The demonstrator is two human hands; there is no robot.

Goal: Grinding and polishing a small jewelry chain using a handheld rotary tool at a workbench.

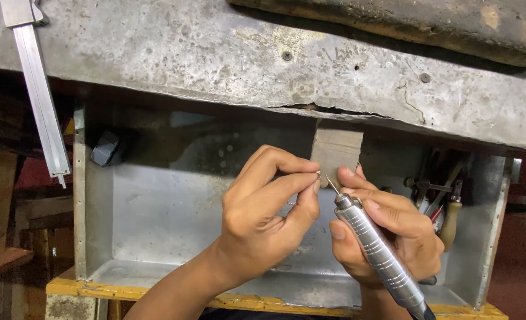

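Over the metal tray (156, 237) below the worktop (215, 53), the left hand (269, 213) is pinching a tiny, light metal piece (318, 173) fingertip-tight; at three o'clock, the right hand (393, 231) is closing its fingers round a stiff rotary handpiece (378, 255).

The left hand (263, 219) pinches a tiny metal piece (318, 174) between thumb and forefinger, just in front of a wooden bench peg (336, 148). The right hand (387, 231) grips a ribbed silver rotary handpiece (378, 252), its thin bit (332, 184) touching the piece. Below lies a metal catch tray (156, 207); hand tools (446, 201) stand at its right. A steel caliper (38, 95) hangs off the worn tabletop (215, 53).
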